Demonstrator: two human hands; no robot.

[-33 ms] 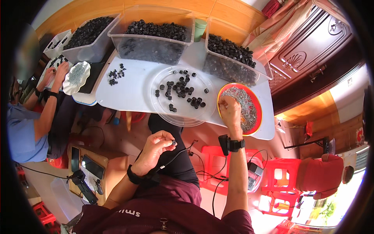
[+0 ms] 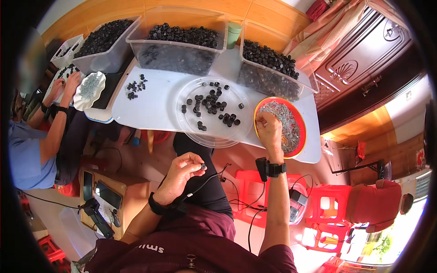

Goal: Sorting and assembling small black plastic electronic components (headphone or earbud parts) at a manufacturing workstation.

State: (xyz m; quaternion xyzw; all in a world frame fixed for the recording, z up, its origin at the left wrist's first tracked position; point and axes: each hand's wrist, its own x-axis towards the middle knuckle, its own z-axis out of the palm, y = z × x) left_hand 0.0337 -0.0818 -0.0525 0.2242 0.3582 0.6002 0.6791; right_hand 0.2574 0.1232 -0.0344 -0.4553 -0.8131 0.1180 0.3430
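Observation:
My left hand is raised over my lap, its thumb and fingertips pinching a small round black plastic cap. At the left side of a red bowl with a yellow rim, my right hand is closed, its fingertips pressed together; whatever they hold is hidden. Thin silvery screws or pins fill this bowl. Left of it on the table lies a clear round tray, where loose black caps are scattered in its middle.
Clear plastic bins of black parts line the table's back, with a green canister between two. A small black pile lies at left. Beside me a co-worker's hands work near a white scalloped dish. Red stools and cables stand below.

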